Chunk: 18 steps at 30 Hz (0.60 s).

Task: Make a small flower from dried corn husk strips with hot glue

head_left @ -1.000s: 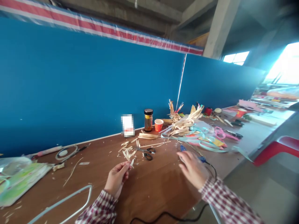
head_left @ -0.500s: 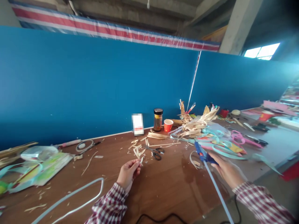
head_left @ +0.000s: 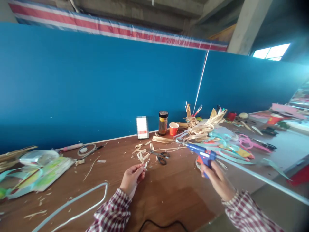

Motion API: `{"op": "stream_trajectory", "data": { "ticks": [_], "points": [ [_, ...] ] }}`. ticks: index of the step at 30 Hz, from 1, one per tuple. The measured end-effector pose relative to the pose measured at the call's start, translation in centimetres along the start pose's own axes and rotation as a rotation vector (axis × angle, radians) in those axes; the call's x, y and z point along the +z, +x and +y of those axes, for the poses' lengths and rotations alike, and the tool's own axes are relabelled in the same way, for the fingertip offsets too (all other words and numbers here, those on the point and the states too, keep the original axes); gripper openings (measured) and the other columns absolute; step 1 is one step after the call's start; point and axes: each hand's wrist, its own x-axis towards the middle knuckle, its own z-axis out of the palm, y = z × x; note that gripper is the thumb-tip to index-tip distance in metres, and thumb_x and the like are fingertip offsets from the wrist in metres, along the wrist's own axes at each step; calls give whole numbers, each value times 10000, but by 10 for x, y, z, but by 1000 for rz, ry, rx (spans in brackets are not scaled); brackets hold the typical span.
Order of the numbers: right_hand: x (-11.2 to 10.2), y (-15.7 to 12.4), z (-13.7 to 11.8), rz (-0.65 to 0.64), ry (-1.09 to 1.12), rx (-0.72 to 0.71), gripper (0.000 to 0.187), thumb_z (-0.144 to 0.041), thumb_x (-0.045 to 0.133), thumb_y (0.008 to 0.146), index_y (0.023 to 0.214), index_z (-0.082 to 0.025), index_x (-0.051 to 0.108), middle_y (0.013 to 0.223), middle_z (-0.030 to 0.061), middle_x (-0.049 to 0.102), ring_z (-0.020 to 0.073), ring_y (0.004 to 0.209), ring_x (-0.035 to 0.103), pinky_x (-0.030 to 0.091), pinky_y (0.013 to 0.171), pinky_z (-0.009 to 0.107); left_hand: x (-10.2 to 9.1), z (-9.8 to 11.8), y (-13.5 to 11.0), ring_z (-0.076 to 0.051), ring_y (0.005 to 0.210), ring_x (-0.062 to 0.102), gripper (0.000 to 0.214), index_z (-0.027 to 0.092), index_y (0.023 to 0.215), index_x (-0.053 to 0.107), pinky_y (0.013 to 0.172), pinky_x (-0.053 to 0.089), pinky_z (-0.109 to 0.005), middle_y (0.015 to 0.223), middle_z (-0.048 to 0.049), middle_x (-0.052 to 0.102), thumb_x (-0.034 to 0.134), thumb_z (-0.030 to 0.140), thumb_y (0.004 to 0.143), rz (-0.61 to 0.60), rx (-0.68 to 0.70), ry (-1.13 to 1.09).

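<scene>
My right hand (head_left: 218, 180) grips a blue glue gun (head_left: 202, 154) by its handle, its nozzle pointing left. A long pale glue stick (head_left: 260, 175) juts from the gun's back end toward the lower right. Over the brown table, my left hand (head_left: 132, 176) is closed in a pinch on a small whitish piece (head_left: 145, 165), perhaps a bit of dried husk. Just beyond those fingertips lie pale husk scraps (head_left: 142, 157). Black-handled scissors (head_left: 162, 157) rest right of the scraps.
A dark-lidded jar (head_left: 163, 123) and an orange paper cup (head_left: 173, 129) stand by the blue partition (head_left: 108, 83). Dried husks (head_left: 200, 130), ribbons and pink scissors (head_left: 246, 141) crowd the right. A bent white tube (head_left: 72, 201) lies front left; a black cord (head_left: 164, 222) crosses the front edge.
My right hand has moved left and turned the glue gun, so its nozzle now points left and the glue stick swings out to the right. My left hand stays almost still.
</scene>
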Motion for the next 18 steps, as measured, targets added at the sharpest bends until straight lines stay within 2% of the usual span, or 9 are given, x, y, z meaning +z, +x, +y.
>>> {"op": "stream_trajectory", "data": {
  "ticks": [3, 5, 9, 12, 15, 18],
  "points": [
    [24, -9, -29, -219, 342, 80, 264, -433, 467, 837, 907, -190, 543, 719, 47, 597, 184, 665, 610, 528, 656, 312, -1, 1, 0, -51, 461, 548, 122, 93, 766, 645, 449, 483, -127, 608, -32, 633, 707, 99, 660, -16, 19, -9],
    [38, -15, -42, -319, 473, 102, 273, -426, 488, 835, 949, -181, 531, 713, 33, 579, 172, 659, 597, 518, 665, 319, -1, 2, 0, -54, 467, 552, 163, 108, 783, 630, 453, 486, -132, 607, -28, 636, 721, 116, 648, -18, 34, -13],
    [59, -22, -53, -471, 606, 150, 294, -440, 464, 851, 954, -167, 501, 759, 30, 558, 152, 633, 585, 504, 519, 277, 0, 2, -1, -55, 464, 547, 210, 104, 755, 627, 447, 477, -135, 602, -25, 637, 755, 172, 603, 24, 45, 35],
    [68, -23, -55, -512, 597, 111, 281, -440, 442, 864, 909, -168, 494, 777, 44, 569, 157, 681, 576, 468, 454, 230, 1, 2, -3, -52, 453, 530, 249, 94, 753, 639, 417, 444, -128, 599, -25, 640, 759, 235, 586, 65, 77, 105],
    [73, -25, -57, -503, 476, 41, 257, -409, 407, 891, 849, -174, 503, 647, -4, 537, 109, 544, 518, 426, 452, 210, 2, 2, -4, -55, 455, 527, 274, 92, 735, 647, 421, 435, -133, 584, -19, 636, 762, 272, 564, 81, 102, 115],
    [78, -26, -58, -478, 385, -3, 255, -405, 412, 888, 828, -181, 516, 587, -24, 513, 106, 505, 496, 415, 463, 216, 3, 2, -4, -50, 444, 517, 265, 92, 697, 652, 420, 432, -133, 581, -13, 626, 769, 279, 550, 37, 70, 95]
  ]
}}
